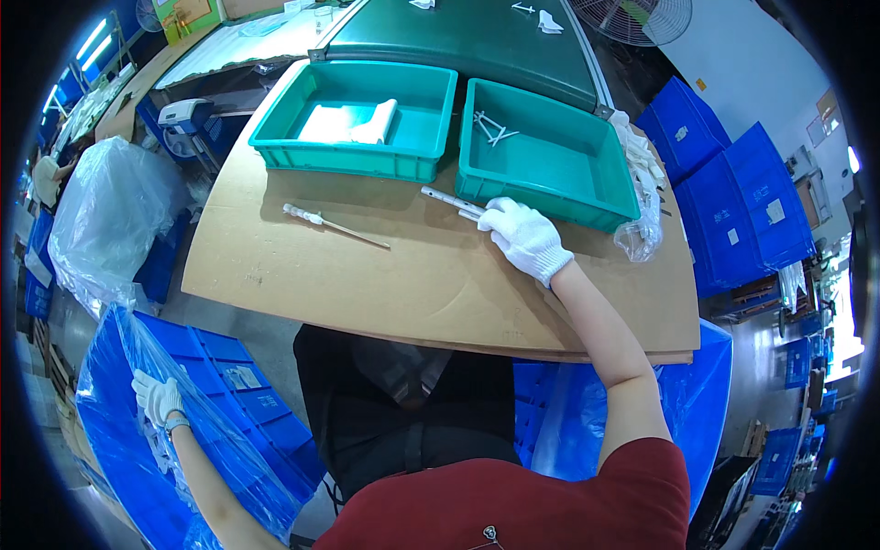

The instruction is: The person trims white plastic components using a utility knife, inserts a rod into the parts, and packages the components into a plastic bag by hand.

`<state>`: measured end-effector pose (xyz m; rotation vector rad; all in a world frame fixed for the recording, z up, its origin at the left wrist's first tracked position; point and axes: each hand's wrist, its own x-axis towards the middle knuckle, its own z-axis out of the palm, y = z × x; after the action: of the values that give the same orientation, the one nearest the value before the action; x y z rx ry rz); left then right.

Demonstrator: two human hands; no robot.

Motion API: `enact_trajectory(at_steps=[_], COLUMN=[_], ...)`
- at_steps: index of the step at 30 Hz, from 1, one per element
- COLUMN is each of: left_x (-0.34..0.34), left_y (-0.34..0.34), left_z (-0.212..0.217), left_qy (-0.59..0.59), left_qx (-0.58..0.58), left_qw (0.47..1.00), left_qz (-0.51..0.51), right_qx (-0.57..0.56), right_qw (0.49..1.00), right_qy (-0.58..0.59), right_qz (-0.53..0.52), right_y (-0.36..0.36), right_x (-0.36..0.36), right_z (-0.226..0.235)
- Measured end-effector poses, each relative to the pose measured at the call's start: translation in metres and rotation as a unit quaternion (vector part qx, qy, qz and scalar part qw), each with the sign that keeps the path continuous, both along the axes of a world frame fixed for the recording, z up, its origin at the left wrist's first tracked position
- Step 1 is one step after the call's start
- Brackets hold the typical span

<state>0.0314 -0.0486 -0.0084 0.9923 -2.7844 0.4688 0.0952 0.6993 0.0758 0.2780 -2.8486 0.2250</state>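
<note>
Spotter: What does the head view give you?

Me: My right hand (527,240), in a white knitted glove, has its fingers closed over the near end of what look like 2 slim silvery tubes (447,198). The tubes are just beside the near left corner of the right-hand teal bin (550,197), over the brown tabletop (394,293). From out here I can't tell whether they're lifted or resting on it.

Spotter: And the left?

Me: My left hand (158,399), gloved too, is down at the blue crate (275,422) with the clear plastic liner (137,339). Its fingers look stretched out, but I can't tell whether it grips anything.

Spotter: What worries you?

Me: 3 things. With the tubes held at only 1 end, their free ends could knock the bin wall and twist out of my fingers if I swung wide. The loose liner could catch on my left glove and drag if I pulled away fast. And the slim white-and-brown rod (335,227) lies loose on the tabletop, so a careless sweep of a forearm could roll it off the near edge.

Spotter: Anything in that bin?

Me: A few thin white sticks (495,130), crossed over each other; they could tangle if stirred.
</note>
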Motion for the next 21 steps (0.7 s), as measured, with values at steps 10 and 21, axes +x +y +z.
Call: enact_trajectory(at_steps=[10,21], left_x=[-0.056,0.022], left_y=[-0.159,-0.001], left_z=[-0.061,-0.025], left_qy=[0.088,0.067], left_qx=[0.125,0.048], left_qw=[0.988,0.993], left_qz=[0.027,-0.082], right_qx=[0.080,-0.252], right_qw=[0.992,0.952], right_qy=[0.090,-0.091], right_qz=[-0.024,0.145], right_y=[-0.050,-0.162], right_x=[0.025,0.075], right_z=[0.038,0.009])
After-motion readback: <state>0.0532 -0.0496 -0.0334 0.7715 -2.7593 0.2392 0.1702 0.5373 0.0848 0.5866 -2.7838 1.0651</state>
